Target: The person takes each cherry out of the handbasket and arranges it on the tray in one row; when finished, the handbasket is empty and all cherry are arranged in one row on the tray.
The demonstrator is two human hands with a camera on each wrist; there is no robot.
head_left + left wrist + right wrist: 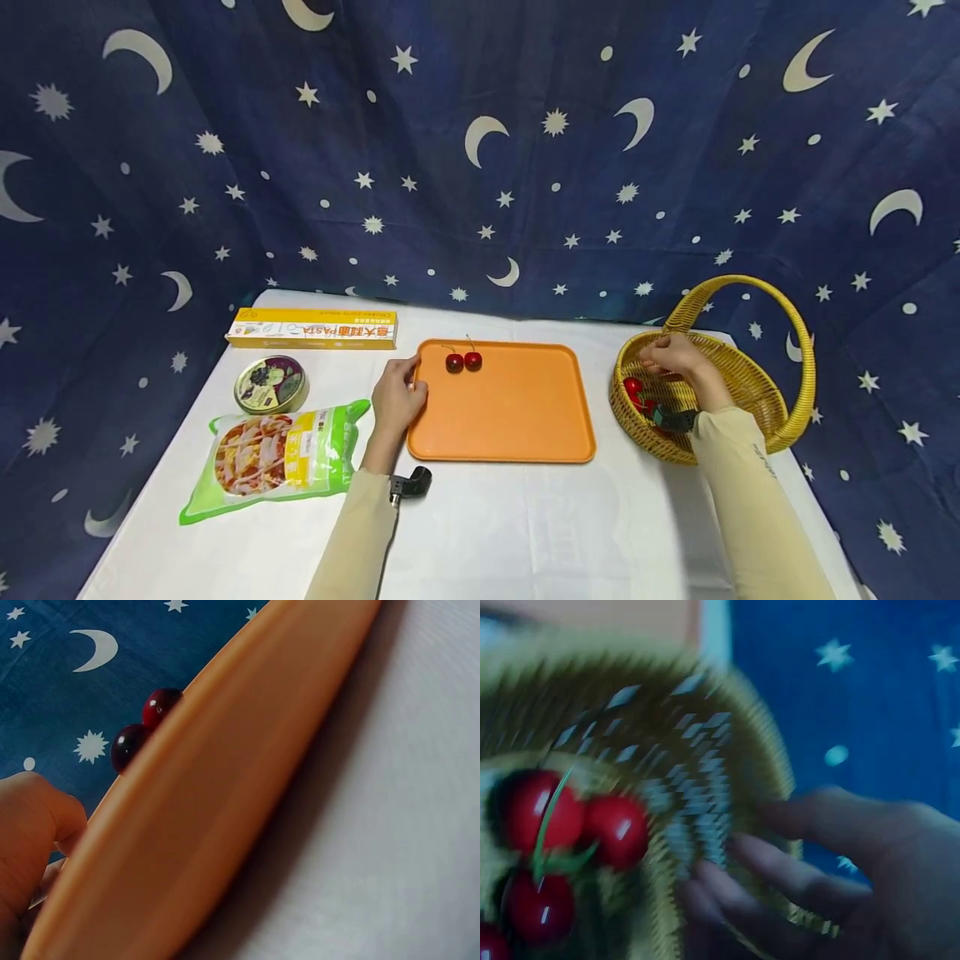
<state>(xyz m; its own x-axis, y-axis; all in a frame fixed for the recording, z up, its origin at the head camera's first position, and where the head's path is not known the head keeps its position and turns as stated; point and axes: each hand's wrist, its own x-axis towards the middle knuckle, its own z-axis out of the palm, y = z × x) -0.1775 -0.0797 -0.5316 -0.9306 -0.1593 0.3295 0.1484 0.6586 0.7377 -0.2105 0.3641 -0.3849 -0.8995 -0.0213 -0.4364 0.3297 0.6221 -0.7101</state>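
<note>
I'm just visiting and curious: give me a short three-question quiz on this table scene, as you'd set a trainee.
1. How many cherries lie on the orange tray?
2. True or false: the right hand is inside the wicker basket.
3. What does the left hand touch: (a) the pasta box, (b) the tray's edge, (c) the round tin?

Key
1. Two, side by side near the far edge.
2. True; it reaches in above more red cherries.
3. (b), the tray's left edge.
</note>
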